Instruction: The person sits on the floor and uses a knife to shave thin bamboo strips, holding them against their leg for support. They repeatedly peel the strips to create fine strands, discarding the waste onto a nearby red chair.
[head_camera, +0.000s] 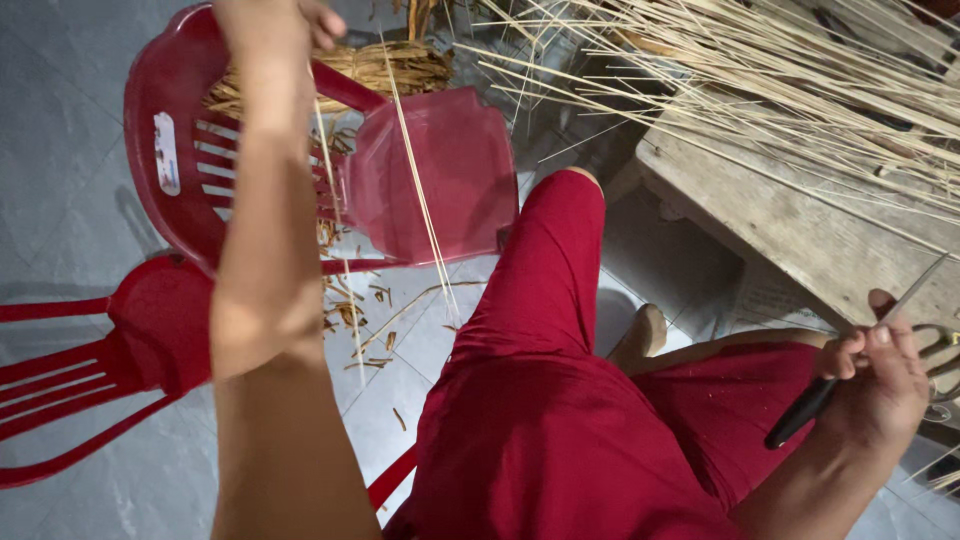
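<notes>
My left hand (300, 20) is raised at the top edge, fingers closed around thin pale cane strips (425, 215) that hang down in front of the red plastic chair (440, 180). My right hand (880, 375) rests by my right knee, gripping a knife with a black handle (805, 410) and a thin blade pointing up to the right. I sit in red clothing (540, 400).
A coil of cane (385, 65) lies on the red chair. A second red chair (90, 360) stands at left. A large sheaf of long cane strips (760, 60) lies over a wooden bench (800, 225). Scissors (940, 360) sit at right. Shavings litter the tiled floor.
</notes>
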